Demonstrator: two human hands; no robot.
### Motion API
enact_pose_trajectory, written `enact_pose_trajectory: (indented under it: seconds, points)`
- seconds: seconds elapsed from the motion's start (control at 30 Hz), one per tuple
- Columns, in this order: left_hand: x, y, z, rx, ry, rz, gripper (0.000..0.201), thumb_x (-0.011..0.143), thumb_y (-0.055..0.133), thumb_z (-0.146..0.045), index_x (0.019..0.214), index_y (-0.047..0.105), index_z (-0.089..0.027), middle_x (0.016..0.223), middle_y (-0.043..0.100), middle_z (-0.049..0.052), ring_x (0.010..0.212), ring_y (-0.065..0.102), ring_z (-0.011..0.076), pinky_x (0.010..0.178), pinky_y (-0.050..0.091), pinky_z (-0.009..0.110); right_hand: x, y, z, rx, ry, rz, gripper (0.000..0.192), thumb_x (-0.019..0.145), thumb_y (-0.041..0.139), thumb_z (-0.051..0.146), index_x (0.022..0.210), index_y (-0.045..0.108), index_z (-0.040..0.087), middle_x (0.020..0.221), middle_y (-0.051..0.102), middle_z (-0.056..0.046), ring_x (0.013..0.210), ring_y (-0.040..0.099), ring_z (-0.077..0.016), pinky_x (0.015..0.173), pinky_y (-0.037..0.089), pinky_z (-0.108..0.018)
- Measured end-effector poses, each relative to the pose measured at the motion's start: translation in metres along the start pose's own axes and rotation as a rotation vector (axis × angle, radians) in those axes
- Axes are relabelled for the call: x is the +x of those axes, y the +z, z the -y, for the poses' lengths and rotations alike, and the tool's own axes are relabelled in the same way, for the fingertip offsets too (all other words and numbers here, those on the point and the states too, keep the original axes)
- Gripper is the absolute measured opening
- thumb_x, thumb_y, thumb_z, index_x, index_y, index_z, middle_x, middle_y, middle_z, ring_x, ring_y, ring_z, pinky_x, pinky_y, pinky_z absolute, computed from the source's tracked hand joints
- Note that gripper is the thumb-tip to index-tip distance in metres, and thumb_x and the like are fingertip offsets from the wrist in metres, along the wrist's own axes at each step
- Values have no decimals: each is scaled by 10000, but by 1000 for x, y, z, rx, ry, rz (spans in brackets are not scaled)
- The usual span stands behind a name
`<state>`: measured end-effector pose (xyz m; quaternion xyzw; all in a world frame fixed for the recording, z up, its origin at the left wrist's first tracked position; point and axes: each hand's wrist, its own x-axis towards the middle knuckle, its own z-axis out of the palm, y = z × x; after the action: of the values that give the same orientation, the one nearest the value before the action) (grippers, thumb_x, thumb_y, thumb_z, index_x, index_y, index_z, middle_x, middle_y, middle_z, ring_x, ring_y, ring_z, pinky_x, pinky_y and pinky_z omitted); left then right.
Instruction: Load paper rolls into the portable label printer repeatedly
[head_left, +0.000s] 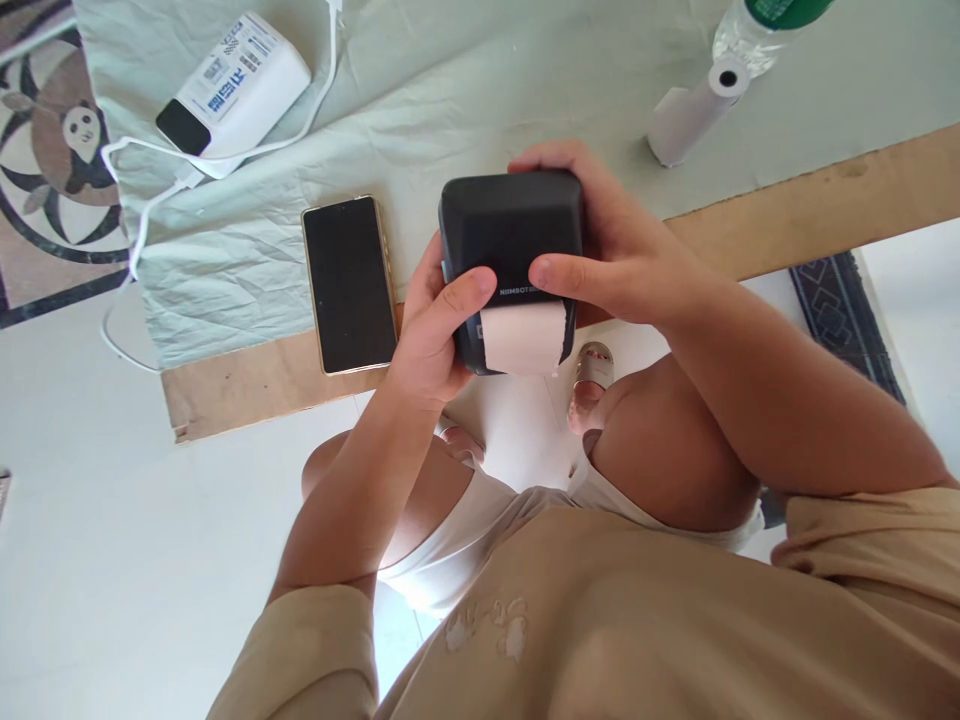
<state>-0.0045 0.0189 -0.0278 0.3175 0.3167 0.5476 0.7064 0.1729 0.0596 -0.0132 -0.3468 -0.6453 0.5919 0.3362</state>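
Between both hands, over the table's near edge, is a black label printer (pixel 512 235) with NIIMBOT lettering on its lid. A strip of pale paper (pixel 523 338) sticks out of its near side. My left hand (pixel 442 325) wraps round the printer's left side, thumb on the top. On the right side my right hand (pixel 600 235) grips it, thumb also on the top near the lettering and fingers round the far edge. The undersides of the printer and several fingertips are hidden.
Left of the printer lies a phone (pixel 349 285) with a dark screen. A white boxy device (pixel 259 85) and a white cable (pixel 300 135) are at the far left. At the far right stand a paper roll (pixel 694 115) and a bottle (pixel 750 40). Wood (pixel 817 200) edges the cloth-covered table.
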Motion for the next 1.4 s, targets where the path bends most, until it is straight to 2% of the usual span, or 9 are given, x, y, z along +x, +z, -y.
enact_pose_trajectory:
  seconds: [0.2, 0.37, 0.67, 0.77, 0.93, 1.07, 1.2, 1.27, 1.4]
  points:
    - [0, 2, 0, 16, -9, -37, 316, 800, 762, -414, 1037, 653, -237, 1075, 706, 52, 1299, 578, 335, 933, 594, 397, 2, -1, -3, 7, -12, -5, 628, 778, 739, 449, 1293, 418, 288, 1115, 553, -20, 889, 572, -112, 661, 547, -208]
    - [0, 0, -1, 10, -26, 6, 287, 808, 755, -351, 1054, 650, -247, 1037, 708, 53, 1300, 575, 333, 948, 588, 417, 1, -4, -4, -3, 8, 16, 660, 774, 740, 483, 1317, 405, 315, 1119, 560, -12, 885, 589, -115, 639, 557, -202]
    - [-1, 2, -2, 99, -45, -87, 365, 775, 755, -409, 1078, 651, -233, 1015, 692, 66, 1292, 574, 349, 908, 591, 407, -3, -2, 2, 22, 92, 23, 660, 797, 718, 458, 1347, 372, 343, 1177, 529, -25, 850, 599, -119, 514, 525, -173]
    - [-1, 2, -2, 111, -33, -97, 373, 781, 744, -411, 1092, 647, -230, 1016, 693, 64, 1291, 574, 353, 903, 592, 415, -3, -1, 1, 3, 64, 16, 645, 805, 712, 441, 1348, 380, 334, 1162, 532, -22, 848, 590, -111, 551, 538, -182]
    - [0, 0, -1, 69, -11, -43, 329, 807, 732, -373, 1083, 640, -219, 1033, 703, 60, 1275, 595, 332, 923, 590, 400, -3, -2, 2, -18, 64, 22, 680, 797, 714, 476, 1359, 368, 314, 1159, 531, -32, 874, 581, -118, 561, 540, -186]
    - [0, -1, -1, 50, -14, -12, 273, 846, 689, -294, 1100, 638, -208, 1014, 709, 52, 1279, 597, 306, 949, 574, 378, -3, -2, 5, -26, 68, 19, 679, 810, 711, 473, 1364, 368, 282, 1142, 545, -34, 873, 573, -98, 661, 553, -189]
    - [0, 0, -3, -8, -38, 33, 276, 915, 596, -367, 1156, 628, -237, 1088, 711, 57, 1296, 583, 298, 980, 551, 363, -4, -2, 8, -23, 109, 7, 644, 813, 716, 440, 1350, 382, 315, 1188, 557, -29, 902, 597, -118, 687, 560, -217]
    - [1, 0, -4, -25, -71, 38, 294, 948, 518, -421, 1109, 655, -216, 1093, 720, 75, 1308, 567, 304, 982, 548, 367, -4, -2, 10, -22, 132, 0, 631, 818, 711, 430, 1345, 382, 322, 1202, 558, -26, 916, 610, -125, 685, 561, -221]
    - [5, -1, -4, -76, -133, -36, 325, 972, 449, -421, 971, 683, -195, 1010, 744, 74, 1289, 575, 292, 996, 535, 384, -2, -2, 8, -76, 161, -38, 612, 836, 679, 426, 1356, 378, 310, 1182, 566, -19, 853, 617, -106, 669, 546, -219]
